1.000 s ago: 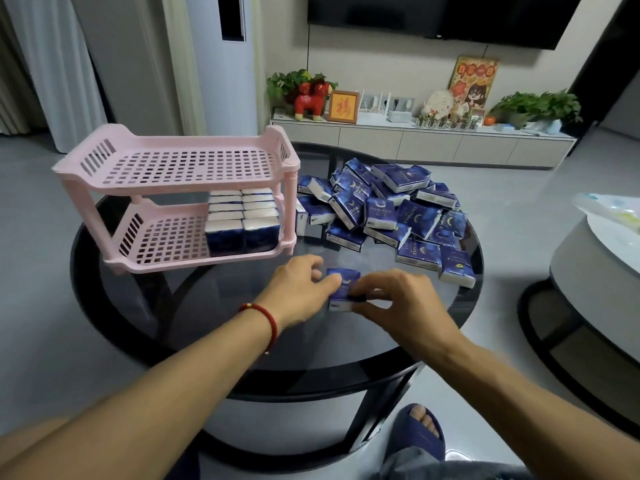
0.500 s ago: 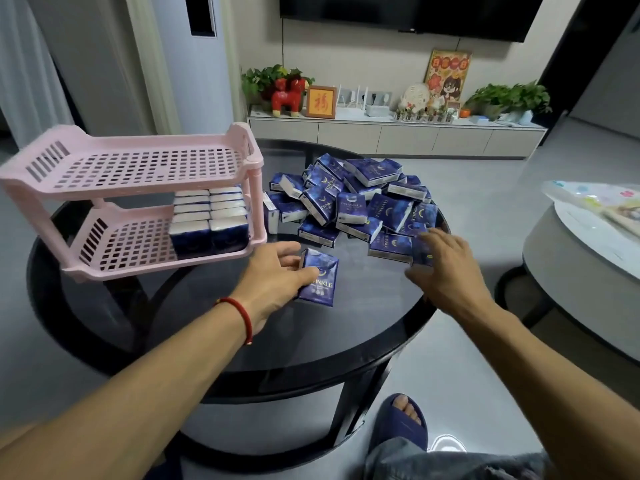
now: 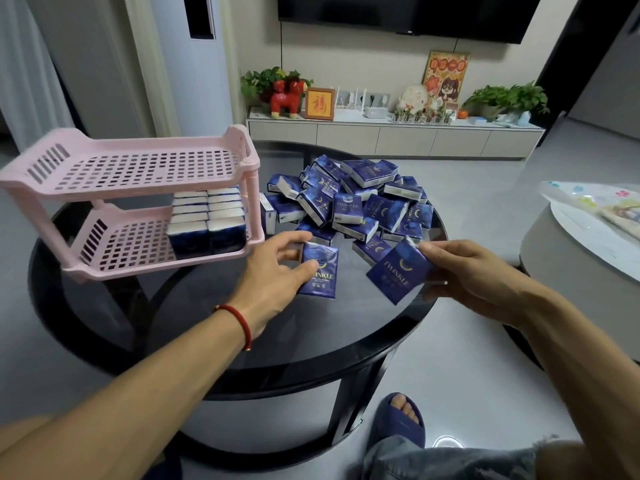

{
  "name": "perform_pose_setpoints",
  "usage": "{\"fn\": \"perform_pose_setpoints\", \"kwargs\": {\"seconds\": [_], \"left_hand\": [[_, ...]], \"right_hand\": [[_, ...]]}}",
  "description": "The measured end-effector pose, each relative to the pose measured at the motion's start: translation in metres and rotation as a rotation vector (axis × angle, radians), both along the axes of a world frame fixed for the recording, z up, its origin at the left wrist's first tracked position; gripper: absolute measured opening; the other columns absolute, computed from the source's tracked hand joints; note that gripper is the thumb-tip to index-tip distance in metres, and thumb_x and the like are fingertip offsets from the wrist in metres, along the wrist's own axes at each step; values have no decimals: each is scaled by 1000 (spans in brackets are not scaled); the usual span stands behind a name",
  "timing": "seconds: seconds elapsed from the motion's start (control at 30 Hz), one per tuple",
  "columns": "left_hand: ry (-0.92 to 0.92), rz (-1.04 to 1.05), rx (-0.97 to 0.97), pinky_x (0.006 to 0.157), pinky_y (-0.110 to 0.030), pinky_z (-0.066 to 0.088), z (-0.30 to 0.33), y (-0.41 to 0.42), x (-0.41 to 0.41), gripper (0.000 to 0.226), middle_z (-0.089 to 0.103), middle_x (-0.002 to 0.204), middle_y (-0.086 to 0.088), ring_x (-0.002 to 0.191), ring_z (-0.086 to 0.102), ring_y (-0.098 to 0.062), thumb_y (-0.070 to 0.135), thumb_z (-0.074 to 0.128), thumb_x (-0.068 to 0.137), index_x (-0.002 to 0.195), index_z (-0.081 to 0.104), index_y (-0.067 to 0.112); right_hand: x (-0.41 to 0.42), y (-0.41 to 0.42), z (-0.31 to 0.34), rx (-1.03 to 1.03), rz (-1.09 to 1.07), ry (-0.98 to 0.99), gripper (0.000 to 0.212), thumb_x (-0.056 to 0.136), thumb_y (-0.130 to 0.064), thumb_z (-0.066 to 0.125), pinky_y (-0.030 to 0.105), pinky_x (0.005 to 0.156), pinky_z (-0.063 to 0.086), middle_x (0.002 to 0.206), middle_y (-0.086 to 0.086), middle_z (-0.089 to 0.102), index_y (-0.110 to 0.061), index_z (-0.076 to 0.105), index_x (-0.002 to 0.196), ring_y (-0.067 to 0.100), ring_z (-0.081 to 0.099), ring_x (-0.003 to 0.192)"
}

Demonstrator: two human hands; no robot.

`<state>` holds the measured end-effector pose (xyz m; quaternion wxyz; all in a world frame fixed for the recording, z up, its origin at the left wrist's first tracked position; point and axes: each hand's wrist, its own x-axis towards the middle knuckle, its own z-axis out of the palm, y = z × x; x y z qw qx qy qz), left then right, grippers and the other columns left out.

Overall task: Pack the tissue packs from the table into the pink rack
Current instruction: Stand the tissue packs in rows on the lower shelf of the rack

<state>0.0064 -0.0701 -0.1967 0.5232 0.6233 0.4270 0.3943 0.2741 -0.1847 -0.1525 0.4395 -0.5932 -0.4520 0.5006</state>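
Since half a second ago our right hand (image 3: 474,275) has lifted one tissue pack (image 3: 398,271) from the pile (image 3: 356,202), pinching it. Our left hand (image 3: 277,271) holds another pack (image 3: 320,271) on the tabletop (image 3: 214,306), near the pink rack (image 3: 131,174).

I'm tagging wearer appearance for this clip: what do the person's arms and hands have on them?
Both forearms are bare, no sleeves or gloves in view. The left hand has a thin red cord bracelet round its wrist. The right hand and its wrist wear nothing visible.

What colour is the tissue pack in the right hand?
Dark blue, with a yellow crescent and pale lettering: the tissue pack in the right hand, head view.
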Motion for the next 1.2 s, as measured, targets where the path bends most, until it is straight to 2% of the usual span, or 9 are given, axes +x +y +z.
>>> {"fn": "perform_pose_setpoints", "kwargs": {"seconds": [0.13, 0.3, 0.43, 0.5, 0.63, 0.7, 0.77, 0.97, 1.2], "left_hand": [[-32, -53, -51, 90, -39, 61, 2, -5, 0, 37, 75, 112, -8, 97, 73, -23, -3, 71, 90, 111, 75, 27], [-149, -80, -243, 82, -36, 57, -1, -6, -3, 28, 73, 112, -11, 89, 71, -19, -2, 53, 101, 110, 72, 16], [-225, -128, -289, 87, -31, 56, 1, -7, -16, 17, 75, 113, -15, 98, 71, -20, 12, 66, 97, 114, 70, 11], [-139, -122, -189, 86, -25, 57, -1, -3, -29, 39, 72, 118, -13, 106, 70, -19, 1, 79, 84, 118, 67, 17], [28, -81, 71, 95, -28, 56, 5, 8, -58, 67, 69, 123, -1, 111, 69, -12, -7, 84, 75, 129, 62, 25], [30, -64, 116, 102, -30, 53, 5, 14, -73, 75, 68, 128, 2, 117, 67, -8, -6, 84, 76, 138, 56, 24], [91, -59, 138, 109, -35, 49, -2, 16, -87, 78, 66, 134, 5, 126, 62, -7, 4, 85, 75, 142, 53, 30], [218, -72, 177, 103, -45, 55, -15, 14, -109, 64, 72, 121, 4, 113, 70, -12, 8, 87, 75, 131, 60, 27], [283, -71, 106, 111, -44, 49, -8, 21, -138, 63, 69, 128, 10, 126, 62, -7, 28, 88, 73, 128, 59, 35]], "right_hand": [[-31, 15, 0, -11, 92, -3, 40, 96, -41, 52, 29, 66, 60, 109, 11, 76, -11, 68, 117, 18, 70, 89], [-88, 49, -18, 306, -71, -883, 27, 106, -30, 48, 40, 65, 55, 80, 8, 71, -13, 67, 97, 27, 67, 71], [-124, 71, -36, 482, -154, -1127, 19, 104, -29, 43, 49, 60, 52, 73, 12, 66, -13, 52, 98, 40, 59, 64], [-136, 77, -33, 526, -118, -1248, 19, 105, -30, 42, 49, 57, 51, 70, 11, 64, -13, 49, 101, 41, 58, 61], [-153, 78, -18, 555, -88, -977, 30, 105, -43, 41, 45, 73, 52, 98, 2, 68, -18, 56, 113, 26, 63, 84], [-158, 77, -14, 493, 97, -818, 38, 103, -46, 48, 40, 82, 53, 117, -4, 63, -22, 55, 132, 15, 62, 92], [-161, 79, -19, 448, 275, -841, 55, 97, -43, 62, 33, 85, 53, 129, -8, 57, -24, 45, 145, 9, 64, 90], [-174, 96, -27, 440, 312, -833, 51, 88, -30, 78, 34, 79, 56, 120, -8, 61, -30, 49, 130, 9, 64, 87], [-187, 104, -21, 415, 364, -763, 47, 88, -28, 78, 33, 76, 61, 114, -10, 62, -27, 53, 128, 9, 70, 82]]}}
